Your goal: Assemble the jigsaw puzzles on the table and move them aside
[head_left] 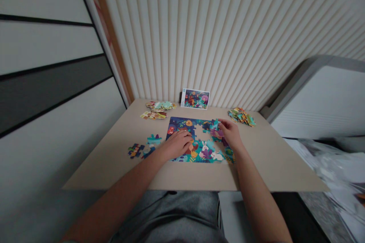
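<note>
A jigsaw puzzle [196, 156], with rabbits, flowers and a dark blue top, lies partly assembled on the table; gaps in its middle and right show the bare tabletop. My left hand [178, 143] rests flat on its left part, fingers stretched toward the middle and covering some of the picture. At the upper right edge, my right hand [229, 131] has its thumb and fingertips pinched on a light blue puzzle piece [216, 124]. Whether that piece is seated or lifted I cannot tell.
A picture card [195, 99] leans upright at the back. Piles of pieces lie at back left [161, 105] and back right [242, 116]. Loose pieces [136, 150] are left of the puzzle. A pleated blind [176, 38] rises behind the table [265, 159].
</note>
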`<state>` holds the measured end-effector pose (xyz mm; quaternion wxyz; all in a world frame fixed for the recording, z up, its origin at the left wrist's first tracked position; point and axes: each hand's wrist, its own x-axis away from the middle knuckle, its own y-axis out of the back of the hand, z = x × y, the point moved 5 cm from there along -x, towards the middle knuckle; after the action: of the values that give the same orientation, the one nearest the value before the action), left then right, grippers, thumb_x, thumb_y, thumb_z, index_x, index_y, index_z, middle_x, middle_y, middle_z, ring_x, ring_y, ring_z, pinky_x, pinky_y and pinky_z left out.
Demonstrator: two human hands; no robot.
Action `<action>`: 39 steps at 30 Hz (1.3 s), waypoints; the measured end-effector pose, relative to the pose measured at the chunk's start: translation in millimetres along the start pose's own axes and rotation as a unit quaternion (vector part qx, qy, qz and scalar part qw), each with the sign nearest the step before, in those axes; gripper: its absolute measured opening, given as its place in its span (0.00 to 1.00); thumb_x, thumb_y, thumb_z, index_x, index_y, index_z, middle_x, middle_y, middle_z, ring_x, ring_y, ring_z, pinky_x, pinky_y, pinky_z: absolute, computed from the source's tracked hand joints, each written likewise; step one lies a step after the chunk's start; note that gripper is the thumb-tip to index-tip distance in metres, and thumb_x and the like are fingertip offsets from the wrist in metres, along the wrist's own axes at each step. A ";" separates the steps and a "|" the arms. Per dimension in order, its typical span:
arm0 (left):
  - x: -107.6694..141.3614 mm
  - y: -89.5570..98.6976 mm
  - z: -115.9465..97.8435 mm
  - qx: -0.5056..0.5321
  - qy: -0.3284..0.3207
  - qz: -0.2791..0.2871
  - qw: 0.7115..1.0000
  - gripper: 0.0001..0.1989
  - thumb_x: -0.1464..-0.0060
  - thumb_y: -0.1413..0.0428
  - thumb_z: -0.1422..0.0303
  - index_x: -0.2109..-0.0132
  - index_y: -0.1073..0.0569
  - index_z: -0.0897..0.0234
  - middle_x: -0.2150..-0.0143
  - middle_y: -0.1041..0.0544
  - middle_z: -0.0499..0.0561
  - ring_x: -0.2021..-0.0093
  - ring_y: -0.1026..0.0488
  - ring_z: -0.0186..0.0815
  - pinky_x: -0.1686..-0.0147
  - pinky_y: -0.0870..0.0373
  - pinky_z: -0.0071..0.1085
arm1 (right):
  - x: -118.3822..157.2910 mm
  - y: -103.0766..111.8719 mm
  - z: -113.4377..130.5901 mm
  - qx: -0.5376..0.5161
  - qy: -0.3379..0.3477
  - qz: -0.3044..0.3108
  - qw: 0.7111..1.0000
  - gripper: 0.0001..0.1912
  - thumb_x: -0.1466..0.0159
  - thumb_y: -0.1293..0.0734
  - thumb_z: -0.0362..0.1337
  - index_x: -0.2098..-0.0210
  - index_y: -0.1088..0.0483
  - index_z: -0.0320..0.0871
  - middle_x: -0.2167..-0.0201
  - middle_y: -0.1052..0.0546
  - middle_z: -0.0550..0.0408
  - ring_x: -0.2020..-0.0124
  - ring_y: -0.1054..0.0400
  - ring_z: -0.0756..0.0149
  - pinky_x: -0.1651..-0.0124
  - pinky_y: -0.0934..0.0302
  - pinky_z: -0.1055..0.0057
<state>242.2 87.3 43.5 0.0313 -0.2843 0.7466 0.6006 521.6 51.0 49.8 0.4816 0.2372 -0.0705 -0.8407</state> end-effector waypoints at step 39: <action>1.1 1.1 -1.6 -0.002 -0.006 -0.007 1.000 0.12 0.34 0.48 0.70 0.48 0.24 0.60 0.46 0.25 0.54 0.41 0.31 0.43 0.39 0.35 0.43 | 21.6 -26.0 19.0 0.286 0.062 0.203 0.934 0.10 0.35 0.34 0.36 0.57 0.22 0.43 0.66 0.19 0.51 0.66 0.28 0.62 0.61 0.39 0.70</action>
<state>241.2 85.6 44.6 0.0396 -0.2860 0.7430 0.6038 483.4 44.4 50.3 0.5570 0.3971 -0.3250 -0.6530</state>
